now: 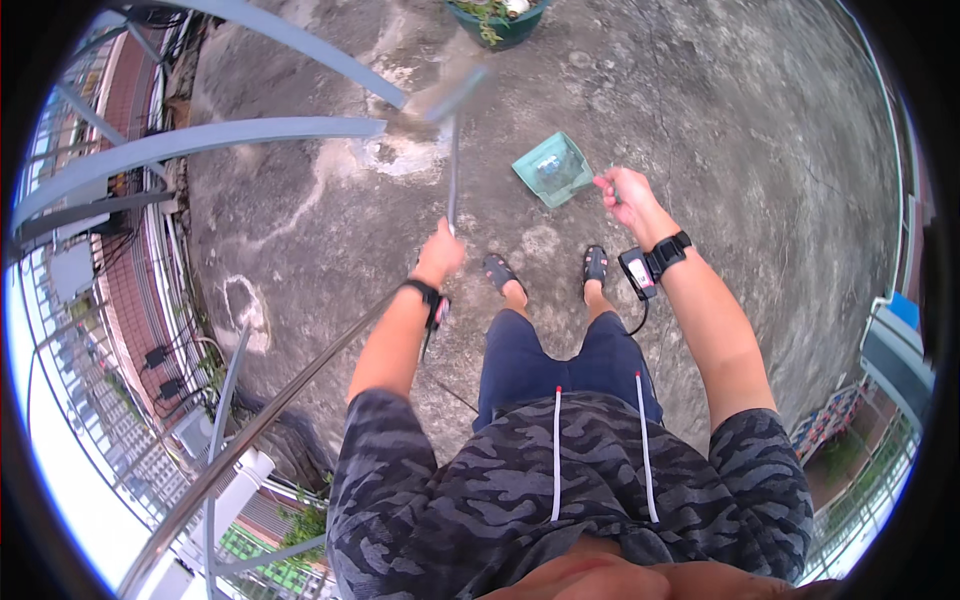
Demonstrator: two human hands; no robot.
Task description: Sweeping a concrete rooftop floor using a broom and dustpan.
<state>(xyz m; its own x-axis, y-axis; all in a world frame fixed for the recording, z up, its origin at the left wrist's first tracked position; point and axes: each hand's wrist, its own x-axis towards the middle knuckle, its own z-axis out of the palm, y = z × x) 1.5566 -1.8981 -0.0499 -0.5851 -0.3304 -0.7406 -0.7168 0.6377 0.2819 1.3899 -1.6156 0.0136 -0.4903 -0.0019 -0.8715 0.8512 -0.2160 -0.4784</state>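
My left hand (pixel 441 253) grips the grey handle (pixel 454 176) of a broom. The broom's greenish head (pixel 456 95) is blurred and lies ahead of me, close to the ends of two metal struts. In my right hand (pixel 630 196) is the handle of a green plastic dustpan (pixel 551 171), mostly covered by my fingers. The dustpan is in front of my right foot, its wide side turned to the left and away from me. Some small material shows in its pan, too indistinct to name.
Blue-grey metal struts (pixel 202 137) reach in from the left. A shiny metal bar (pixel 285 401) slants past my left elbow. A green plant pot (pixel 499 28) stands ahead on the stained concrete floor (pixel 735 150). Cables and pipes run along the left edge.
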